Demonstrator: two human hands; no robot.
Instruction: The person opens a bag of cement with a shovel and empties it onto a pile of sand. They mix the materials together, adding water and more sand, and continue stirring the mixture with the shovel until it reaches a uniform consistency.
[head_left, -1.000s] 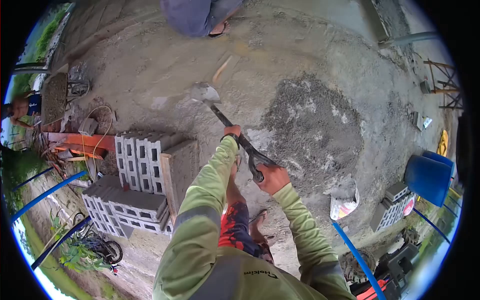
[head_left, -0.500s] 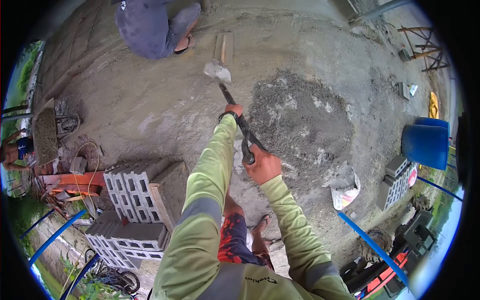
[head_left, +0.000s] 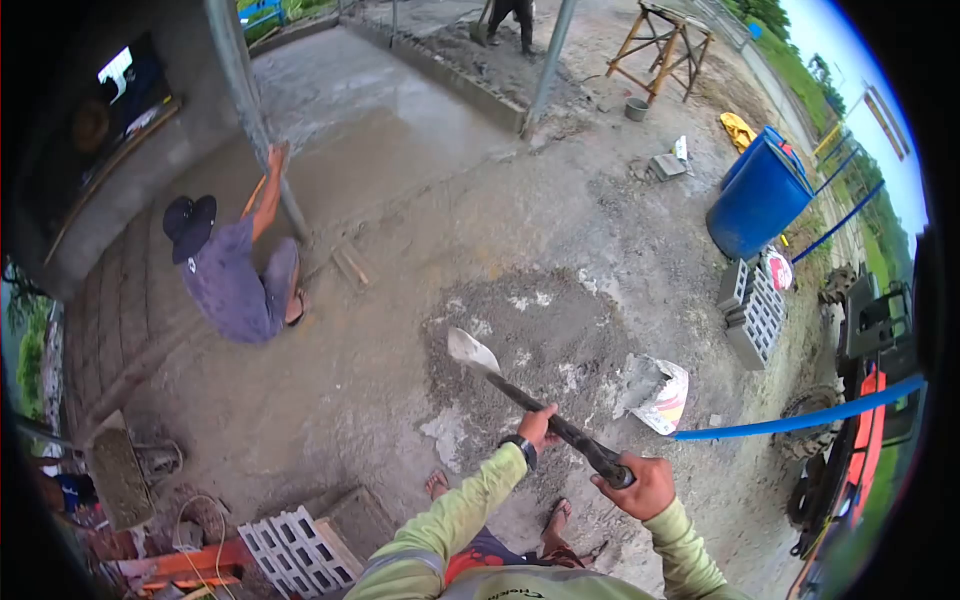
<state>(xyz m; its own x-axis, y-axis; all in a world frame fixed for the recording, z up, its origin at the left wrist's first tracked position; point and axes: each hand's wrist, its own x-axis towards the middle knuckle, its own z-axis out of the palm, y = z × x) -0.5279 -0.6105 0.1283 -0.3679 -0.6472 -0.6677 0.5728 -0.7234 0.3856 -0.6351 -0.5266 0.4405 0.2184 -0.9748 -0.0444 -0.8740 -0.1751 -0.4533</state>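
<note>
A shovel (head_left: pixel 515 393) runs across the front of my body, its pale blade over the grey pile of wet mix (head_left: pixel 560 310). Whether the blade touches the pile is hard to tell. My left hand (head_left: pixel 538 426), with a dark watch at the wrist, is closed round the middle of the shaft. Around the grip end, my right hand (head_left: pixel 645 487) is wrapped, lower and further right. An open cement bag (head_left: pixel 662 400) sits on the pile's right edge, with grey material at its mouth. My sandalled feet stand on the near side of the pile.
A person (head_left: pixel 235 275) crouches at left, one hand at a post, near a float (head_left: pixel 350 262). Blue barrel (head_left: pixel 757 200) and hollow blocks (head_left: pixel 757 318) stand right; a blue pole (head_left: pixel 800 422) crosses there. More blocks (head_left: pixel 298 555) and a wheelbarrow (head_left: pixel 118 478) are lower left.
The view has tilted up and turned. The shovel blade has gone from beside the float to over the mix pile. My hands are farther apart on the shaft, still gripping it.
</note>
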